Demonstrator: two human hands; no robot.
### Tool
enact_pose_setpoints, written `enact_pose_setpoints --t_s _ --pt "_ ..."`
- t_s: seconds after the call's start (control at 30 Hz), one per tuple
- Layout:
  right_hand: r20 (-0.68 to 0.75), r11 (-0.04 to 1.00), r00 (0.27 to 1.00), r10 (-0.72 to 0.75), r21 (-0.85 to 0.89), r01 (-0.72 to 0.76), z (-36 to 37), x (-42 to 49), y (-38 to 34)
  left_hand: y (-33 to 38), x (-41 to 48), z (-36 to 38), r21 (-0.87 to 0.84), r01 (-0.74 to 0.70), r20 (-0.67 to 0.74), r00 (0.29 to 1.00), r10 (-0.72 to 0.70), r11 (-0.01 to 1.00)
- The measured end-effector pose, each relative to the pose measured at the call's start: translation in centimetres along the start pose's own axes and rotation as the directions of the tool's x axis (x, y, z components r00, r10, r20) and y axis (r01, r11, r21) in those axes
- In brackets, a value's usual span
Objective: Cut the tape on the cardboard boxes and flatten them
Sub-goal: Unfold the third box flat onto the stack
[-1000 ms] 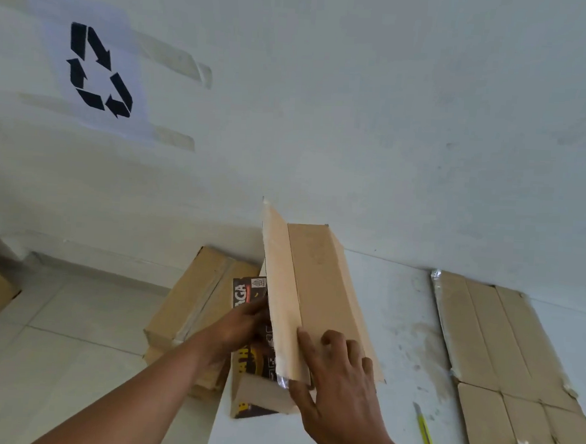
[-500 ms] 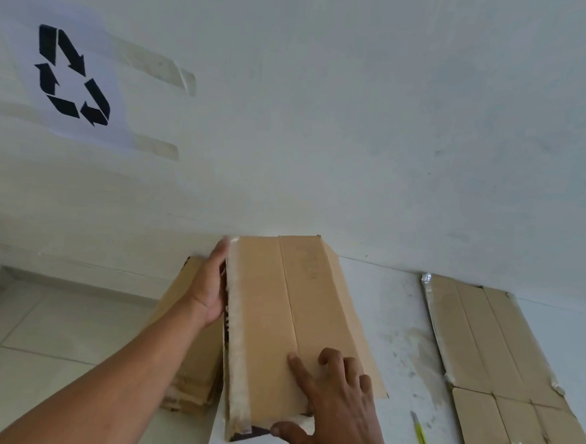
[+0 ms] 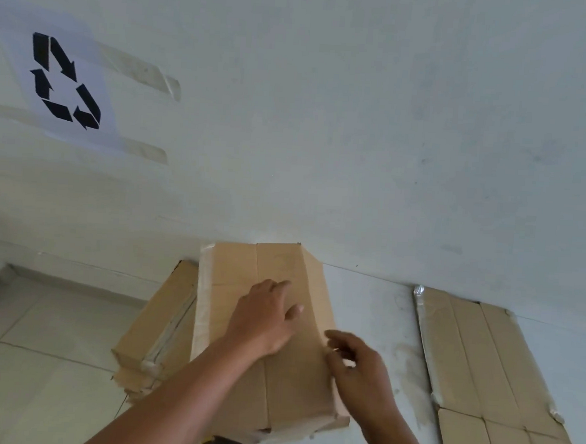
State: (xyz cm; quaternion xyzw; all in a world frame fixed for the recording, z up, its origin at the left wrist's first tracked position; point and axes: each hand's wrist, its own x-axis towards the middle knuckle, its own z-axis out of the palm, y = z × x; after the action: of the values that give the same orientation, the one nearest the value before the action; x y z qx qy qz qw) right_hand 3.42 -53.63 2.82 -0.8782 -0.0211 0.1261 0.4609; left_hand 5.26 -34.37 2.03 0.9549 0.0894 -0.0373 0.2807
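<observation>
Pressing palm-down with the left hand [image 3: 265,318], fingers straight, open and gripping nothing, on top of the collapsed brown cardboard box [image 3: 288,386]. Lying along the left edge of the white desk [image 3: 375,306], far end against the white wall [image 3: 358,140]. At the box's right-hand crease, the right hand [image 3: 360,368] with fingers loosely curled; impossible to tell whether pinching the cardboard or merely touching it.

Probably midway through flattening. Risks from here:
- Springing back up of the panels on release, from stiff creases and from the strip of clear tape [image 3: 202,305] down the left side, possibly uncut.
- Sliding off the left edge under an uneven push, with so little desk on that side.
- Tearing at the crease if forced against a taped seam.

Near the right edge of the desk, well apart from the box, a large flattened brown cardboard sheet [image 3: 482,353] with scraps of tape. Between the two, grey smudges [image 3: 410,363] on the desktop. Off the left edge, down on the pale tiled floor [image 3: 35,377], a stack of flattened cardboard pieces [image 3: 154,330]. High on the wall to the left, a white paper sheet [image 3: 61,84] with a black recycling symbol, fixed by tape strips.
</observation>
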Motion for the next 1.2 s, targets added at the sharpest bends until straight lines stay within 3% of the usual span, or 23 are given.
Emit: enact_pose_setpoints --t_s 0.07,0.13,0.2,0.3,0.37,0.47,0.53,0.57,0.7,0.83,0.93,1.07,1.13,1.2 --pt "-0.01 0.987 0.989 0.15 -0.063 -0.15 -1.2 2.2 1.5 1.0 -0.1 -0.3 -0.066 0.073 0.046 0.997 -0.07 0.995" --pt "0.178 0.944 0.929 0.324 0.006 -0.331 -2.1 4.2 3.4 2.1 0.0 -0.5 -0.119 0.149 0.081 0.987 -0.14 0.982" --pt "0.246 0.922 0.902 0.356 0.067 -0.382 -3.2 5.9 4.4 3.2 0.2 -0.9 -0.186 0.229 0.108 0.971 -0.211 0.956" --pt "0.16 0.98 0.968 0.192 0.016 -0.196 -6.3 7.1 2.5 4.7 0.1 -1.5 -0.32 0.317 0.135 0.948 -0.288 0.893" --pt "0.179 0.993 0.983 0.041 0.106 -0.061 -8.5 7.4 0.5 5.6 -0.2 -1.8 -0.409 0.334 0.135 0.943 -0.306 0.849" --pt "0.408 0.958 0.888 -0.212 0.267 0.106 -9.3 6.4 -3.2 6.6 -0.3 -1.9 -0.513 0.34 0.129 0.938 -0.321 0.788" --pt "0.523 0.945 0.806 -0.278 0.298 0.133 -7.4 5.8 -3.8 7.0 -0.3 -2.0 -0.552 0.345 0.123 0.934 -0.335 0.759" --pt "0.536 0.946 0.795 -0.284 0.291 0.141 -6.1 5.6 -3.6 7.0 -0.3 -2.0 -0.572 0.351 0.119 0.93 -0.348 0.741" --pt "0.453 0.976 0.872 -0.186 0.188 0.111 -2.1 6.5 0.3 6.2 -0.2 -1.7 -0.601 0.368 0.074 0.91 -0.408 0.71" --pt "0.604 0.977 0.769 -0.21 0.162 0.14 -2.1 6.9 3.3 5.7 -0.4 -1.7 -0.644 0.37 0.082 0.903 -0.421 0.67" --pt "0.628 0.948 0.739 -0.243 -0.009 0.319 -3.6 8.0 3.9 5.5 -0.3 -1.2 -0.656 0.368 0.075 0.901 -0.428 0.659" --pt "0.79 0.829 0.61 0.059 -0.379 0.411 -5.3 9.8 3.8 5.7 0.2 -1.1 -0.659 0.365 0.065 0.899 -0.433 0.657" --pt "0.807 0.862 0.582 0.101 -0.363 0.353 -5.2 10.7 3.0 5.7 0.5 -1.0 -0.657 0.357 0.056 0.901 -0.43 0.664" --pt "0.752 0.942 0.658 -0.042 -0.189 0.276 -4.4 12.1 1.7 5.8 0.9 -1.0 -0.653 0.346 0.044 0.905 -0.423 0.673"
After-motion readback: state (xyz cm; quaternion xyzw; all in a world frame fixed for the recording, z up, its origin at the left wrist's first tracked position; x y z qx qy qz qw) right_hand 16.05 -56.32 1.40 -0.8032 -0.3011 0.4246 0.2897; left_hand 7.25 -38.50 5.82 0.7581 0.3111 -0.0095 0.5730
